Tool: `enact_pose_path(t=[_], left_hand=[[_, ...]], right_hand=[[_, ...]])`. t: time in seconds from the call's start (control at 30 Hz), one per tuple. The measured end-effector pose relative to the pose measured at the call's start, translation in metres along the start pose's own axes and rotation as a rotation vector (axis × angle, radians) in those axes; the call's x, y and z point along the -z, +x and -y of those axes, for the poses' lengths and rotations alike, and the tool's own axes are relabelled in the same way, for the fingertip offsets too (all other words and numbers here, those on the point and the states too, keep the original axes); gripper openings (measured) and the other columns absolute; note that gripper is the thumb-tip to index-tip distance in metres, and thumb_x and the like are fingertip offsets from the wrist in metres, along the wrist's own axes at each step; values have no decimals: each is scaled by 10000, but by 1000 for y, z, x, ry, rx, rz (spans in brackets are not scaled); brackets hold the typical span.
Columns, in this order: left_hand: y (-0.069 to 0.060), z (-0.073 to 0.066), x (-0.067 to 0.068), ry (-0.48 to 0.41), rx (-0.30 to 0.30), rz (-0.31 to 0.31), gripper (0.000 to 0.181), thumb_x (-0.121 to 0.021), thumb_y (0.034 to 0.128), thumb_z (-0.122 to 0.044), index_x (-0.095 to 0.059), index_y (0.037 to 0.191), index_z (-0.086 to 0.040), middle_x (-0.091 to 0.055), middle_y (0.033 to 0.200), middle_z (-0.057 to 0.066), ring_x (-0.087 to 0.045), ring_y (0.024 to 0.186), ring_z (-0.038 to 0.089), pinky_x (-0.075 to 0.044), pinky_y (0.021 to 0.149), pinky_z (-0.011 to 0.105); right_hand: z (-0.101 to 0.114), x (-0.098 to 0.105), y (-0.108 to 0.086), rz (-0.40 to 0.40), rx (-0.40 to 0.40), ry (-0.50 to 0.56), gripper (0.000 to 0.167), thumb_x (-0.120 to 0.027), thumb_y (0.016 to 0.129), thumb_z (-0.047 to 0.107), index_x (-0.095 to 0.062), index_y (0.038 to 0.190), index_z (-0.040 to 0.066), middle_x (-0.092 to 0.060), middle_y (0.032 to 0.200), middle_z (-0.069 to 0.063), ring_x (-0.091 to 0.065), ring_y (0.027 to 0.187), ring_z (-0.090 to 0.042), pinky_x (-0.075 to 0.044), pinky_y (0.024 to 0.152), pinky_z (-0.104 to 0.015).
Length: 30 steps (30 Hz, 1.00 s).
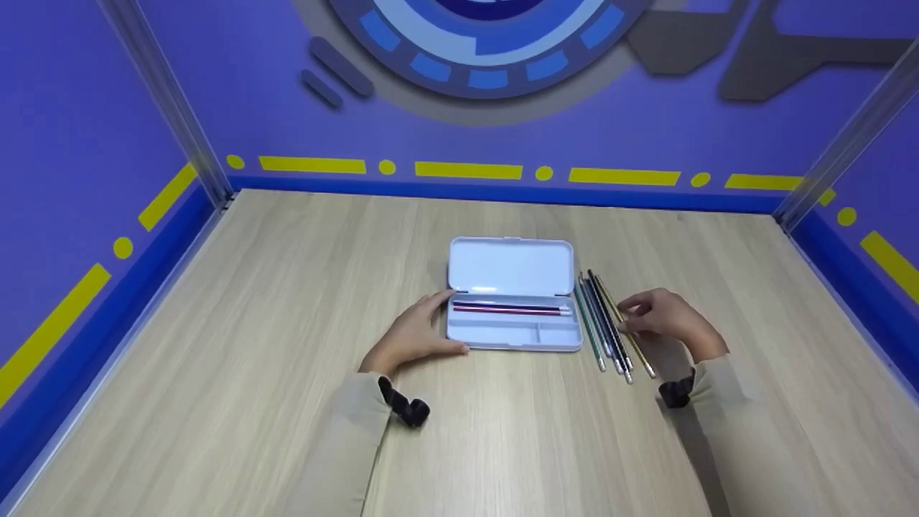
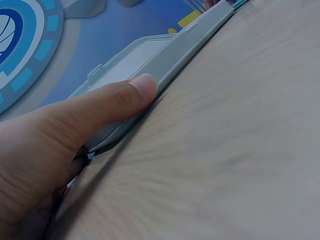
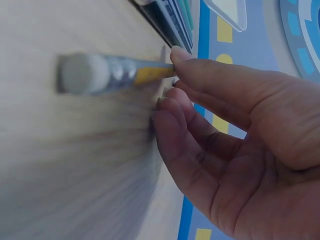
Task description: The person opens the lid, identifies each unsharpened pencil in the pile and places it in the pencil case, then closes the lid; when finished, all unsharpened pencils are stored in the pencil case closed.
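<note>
A white pencil case (image 1: 495, 333) lies with its lid (image 1: 511, 266) raised at the back. Two dark red and purple pencils (image 1: 510, 309) rest in its long rear compartment. My left hand (image 1: 413, 336) holds the case's left end, thumb along the front wall; the left wrist view shows the thumb (image 2: 117, 100) against that wall. Right of the case, my right hand (image 1: 669, 321) pinches a yellow pencil (image 3: 147, 75) between thumb and fingers, its white eraser end towards the wrist camera. Beside it on the table lie several dark and green pencils (image 1: 607, 334).
The wooden table (image 1: 517, 438) is bounded by blue-purple panels (image 1: 237, 115) at the back and sides, with clear corner posts (image 1: 172, 100). Small black devices (image 1: 411, 412) are strapped to both wrists. The front compartments of the case are divided by a thin wall.
</note>
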<state>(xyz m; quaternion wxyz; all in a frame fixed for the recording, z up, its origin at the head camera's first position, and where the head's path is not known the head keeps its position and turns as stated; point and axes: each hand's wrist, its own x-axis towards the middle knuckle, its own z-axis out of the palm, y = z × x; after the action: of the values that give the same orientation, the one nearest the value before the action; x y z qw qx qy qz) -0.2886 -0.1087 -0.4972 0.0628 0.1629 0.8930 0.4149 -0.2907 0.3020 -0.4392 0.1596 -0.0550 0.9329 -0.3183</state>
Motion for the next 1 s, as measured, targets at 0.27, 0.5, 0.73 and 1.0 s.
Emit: enact_pose_path(t=[0.27, 0.5, 0.73, 1.0], left_hand=[[0, 1, -1, -1, -7, 4, 1033, -884, 583, -480, -400, 1467, -251, -420, 1485, 118, -380, 1377, 302, -311, 1139, 483], [0, 1, 0, 2, -22, -6, 1022, -891, 585, -458, -413, 1460, -235, -445, 1464, 116, -400, 1365, 279, -322, 1139, 445], [0, 1, 0, 2, -19, -7, 1031, -889, 578, -471, -410, 1462, -245, -431, 1483, 113, -375, 1383, 302, -303, 1146, 473], [0, 0, 0, 0, -20, -4, 1030, -888, 576, -483, -412, 1459, -251, -431, 1481, 117, -375, 1382, 306, -306, 1142, 485]], right_hand=[[0, -1, 2, -1, -50, 49, 509, -706, 837, 105, -547, 1281, -86, -679, 951, -185, -631, 669, -122, -560, 613, -280], [1, 2, 2, 24, -40, 79, 513, -673, 851, 90, -522, 1304, -100, -702, 951, -168, -646, 712, -121, -569, 636, -281], [-1, 5, 1, 35, -27, 96, 532, -657, 858, 89, -496, 1325, -108, -696, 937, -147, -633, 706, -124, -572, 641, -288], [-1, 6, 0, 28, -12, 91, 504, -631, 872, 87, -503, 1322, -102, -678, 1028, -231, -663, 791, -176, -594, 683, -353]])
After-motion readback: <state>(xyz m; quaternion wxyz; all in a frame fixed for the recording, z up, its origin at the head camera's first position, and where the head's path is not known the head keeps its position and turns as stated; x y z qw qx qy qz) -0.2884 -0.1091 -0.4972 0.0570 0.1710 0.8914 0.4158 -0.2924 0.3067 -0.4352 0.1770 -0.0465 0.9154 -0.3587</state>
